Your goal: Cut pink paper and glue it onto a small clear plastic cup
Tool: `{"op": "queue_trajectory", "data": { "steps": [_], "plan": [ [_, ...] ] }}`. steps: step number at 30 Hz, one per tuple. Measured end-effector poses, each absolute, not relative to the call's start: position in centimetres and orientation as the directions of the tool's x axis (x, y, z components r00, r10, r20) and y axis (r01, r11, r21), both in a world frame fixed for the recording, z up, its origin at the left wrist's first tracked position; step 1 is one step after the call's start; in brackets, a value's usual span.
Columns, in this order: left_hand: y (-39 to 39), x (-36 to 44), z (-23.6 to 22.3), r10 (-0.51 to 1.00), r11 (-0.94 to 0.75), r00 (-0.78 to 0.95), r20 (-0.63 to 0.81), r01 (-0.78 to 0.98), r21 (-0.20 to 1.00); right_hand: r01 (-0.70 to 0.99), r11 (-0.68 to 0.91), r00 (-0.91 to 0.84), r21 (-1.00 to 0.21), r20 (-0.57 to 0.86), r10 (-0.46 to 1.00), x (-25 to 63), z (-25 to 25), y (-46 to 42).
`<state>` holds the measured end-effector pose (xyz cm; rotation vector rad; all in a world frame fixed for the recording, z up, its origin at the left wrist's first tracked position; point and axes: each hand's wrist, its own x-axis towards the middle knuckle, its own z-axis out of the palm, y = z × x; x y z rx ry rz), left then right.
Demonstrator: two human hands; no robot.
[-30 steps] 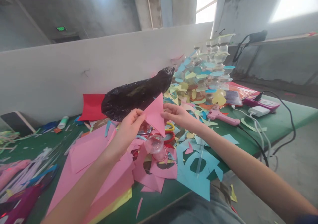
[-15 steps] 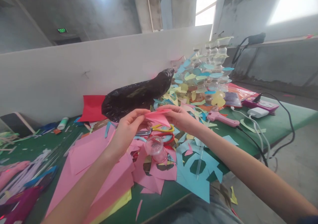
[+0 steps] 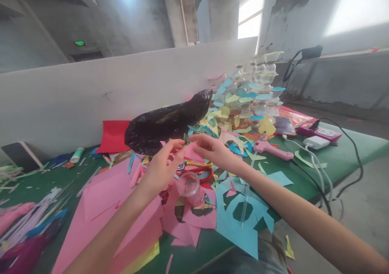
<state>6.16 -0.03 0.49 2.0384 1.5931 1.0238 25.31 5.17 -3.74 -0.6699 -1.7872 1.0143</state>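
Note:
Both my hands hold a small piece of pink paper [image 3: 192, 153] above the table. My left hand [image 3: 162, 166] pinches its left side with fingers closed. My right hand [image 3: 212, 150] grips its right side from above. Below them lie red-handled scissors [image 3: 199, 172], a clear plastic cup [image 3: 190, 185] on its side and several pink paper sheets [image 3: 103, 191]. A cut-out blue sheet [image 3: 243, 215] lies near the table's front edge under my right forearm.
A black plastic bag [image 3: 165, 122] lies behind my hands against a white partition. A stack of clear cups with paper discs [image 3: 253, 97] rises at the right. A pink glue gun [image 3: 272, 149], a white charger [image 3: 316, 142] and cables lie on the green table [image 3: 340, 156].
The pink paper went from upright and triangular to folded down flat between my fingers. Both hands have lowered slightly toward the table.

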Motion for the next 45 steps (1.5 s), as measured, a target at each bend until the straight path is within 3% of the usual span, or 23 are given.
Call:
{"op": "queue_trajectory", "data": {
  "steps": [4, 12, 22, 33, 45],
  "plan": [
    [-0.1, 6.5, 0.5, 0.947, -0.291, 0.125, 0.296, 0.720, 0.630, -0.007, 0.543, -0.394, -0.840, 0.501, 0.771, 24.9, -4.0, 5.1],
    [0.0, 6.9, 0.9, 0.958, -0.237, 0.002, 0.288, 0.576, 0.782, 0.099, 0.527, -0.438, -0.844, 0.438, 0.785, 25.2, -3.9, 5.5],
    [0.1, 6.5, 0.8, 0.961, -0.254, 0.064, 0.268, 0.583, 0.772, 0.092, 0.569, -0.485, -0.817, 0.462, 0.742, 25.4, -3.7, 5.3],
    [-0.6, 6.9, 1.3, 0.942, -0.298, 0.132, 0.310, 0.755, 0.583, 0.149, 0.564, -0.534, -0.812, 0.414, 0.737, 25.3, -3.5, 4.9],
    [-0.4, 7.2, 0.8, 0.931, -0.303, 0.104, 0.351, 0.756, 0.580, 0.164, 0.570, -0.559, -0.805, 0.401, 0.726, 25.2, -2.9, 4.2]
  ]
}}
